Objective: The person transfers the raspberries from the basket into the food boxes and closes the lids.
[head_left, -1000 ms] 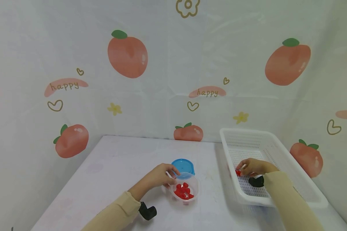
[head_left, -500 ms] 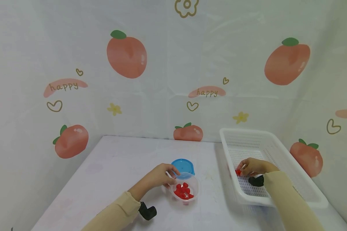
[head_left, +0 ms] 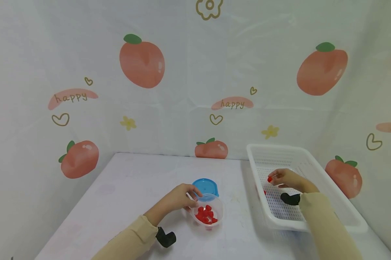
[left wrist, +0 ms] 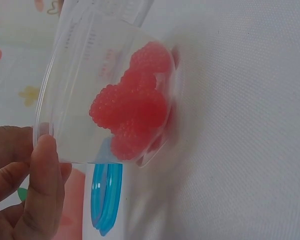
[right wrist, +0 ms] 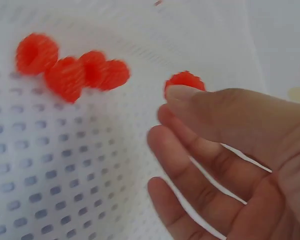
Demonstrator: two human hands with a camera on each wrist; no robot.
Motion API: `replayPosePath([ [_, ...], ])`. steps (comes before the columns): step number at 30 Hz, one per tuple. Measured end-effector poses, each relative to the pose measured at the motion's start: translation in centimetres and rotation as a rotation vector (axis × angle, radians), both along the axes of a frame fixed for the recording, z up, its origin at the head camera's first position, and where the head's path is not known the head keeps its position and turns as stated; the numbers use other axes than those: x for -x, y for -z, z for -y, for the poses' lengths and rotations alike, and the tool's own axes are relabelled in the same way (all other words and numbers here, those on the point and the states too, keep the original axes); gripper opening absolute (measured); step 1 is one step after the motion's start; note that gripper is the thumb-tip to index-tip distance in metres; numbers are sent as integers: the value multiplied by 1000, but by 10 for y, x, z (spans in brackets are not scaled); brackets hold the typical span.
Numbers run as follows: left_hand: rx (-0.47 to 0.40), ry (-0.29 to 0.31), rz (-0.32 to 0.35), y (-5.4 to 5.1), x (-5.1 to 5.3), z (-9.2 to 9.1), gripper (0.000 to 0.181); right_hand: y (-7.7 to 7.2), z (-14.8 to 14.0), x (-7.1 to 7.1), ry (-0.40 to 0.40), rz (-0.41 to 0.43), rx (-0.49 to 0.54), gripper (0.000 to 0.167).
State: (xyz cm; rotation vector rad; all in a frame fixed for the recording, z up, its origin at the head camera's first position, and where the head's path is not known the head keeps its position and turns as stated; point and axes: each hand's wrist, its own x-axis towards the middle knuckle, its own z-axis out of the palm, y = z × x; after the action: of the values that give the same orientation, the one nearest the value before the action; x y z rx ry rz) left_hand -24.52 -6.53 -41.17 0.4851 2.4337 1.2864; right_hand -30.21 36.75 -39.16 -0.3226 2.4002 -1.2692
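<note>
- The right hand [head_left: 289, 180] pinches one red raspberry [right wrist: 186, 80] between thumb and fingertips, right of centre in the head view; in the right wrist view its other fingers curve loosely below.
- The left hand [head_left: 181, 198] grasps the rim of the clear plastic cup [left wrist: 70, 95], lower centre of the head view.
- Inside that cup a heap of raspberries [left wrist: 132, 105] lies on the bottom.
- The blue lid [head_left: 204, 186] sits just behind the cup, partly seen through its wall; whether they touch, I cannot tell.
- Around the right hand stands the white perforated basket [head_left: 288, 224], at the right of the frame, its left wall rising between the hand and the cup.
- A black wrist mount [head_left: 165, 238] juts out beneath the left cuff, near the cup; another black mount [head_left: 290, 199] sits under the right wrist, over the basket floor.
- The table [head_left: 140, 177] carries cup, lid and basket, with a peach-printed backdrop [head_left: 182, 68] behind.
- The right wrist view shows four loose raspberries [right wrist: 65, 77] in a row at upper left; the head view gives only a red sliver by the basket wall.
- Only the left wrist view shows the cup's heap from the side.
</note>
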Motion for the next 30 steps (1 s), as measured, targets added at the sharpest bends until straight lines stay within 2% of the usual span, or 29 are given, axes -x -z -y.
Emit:
replayPosePath([
  [7,6,-2,-1,2,2,0,25,-6,1,3,113,-143,21,45],
  [12,3,2,-2,4,3,0,25,-11,3,1,160,-241,32,47],
  [18,1,3,-2,4,2,-1,25,-18,6,-5,227,-313,58,49],
  [23,-6,1,3,2,1,-1,26,-24,10,-9,302,-373,147,50],
  [27,-6,2,2,3,2,-1,25,-28,15,-14,364,-418,254,34],
  [30,-8,5,0,3,2,0,25,-32,20,-17,416,-426,373,21],
])
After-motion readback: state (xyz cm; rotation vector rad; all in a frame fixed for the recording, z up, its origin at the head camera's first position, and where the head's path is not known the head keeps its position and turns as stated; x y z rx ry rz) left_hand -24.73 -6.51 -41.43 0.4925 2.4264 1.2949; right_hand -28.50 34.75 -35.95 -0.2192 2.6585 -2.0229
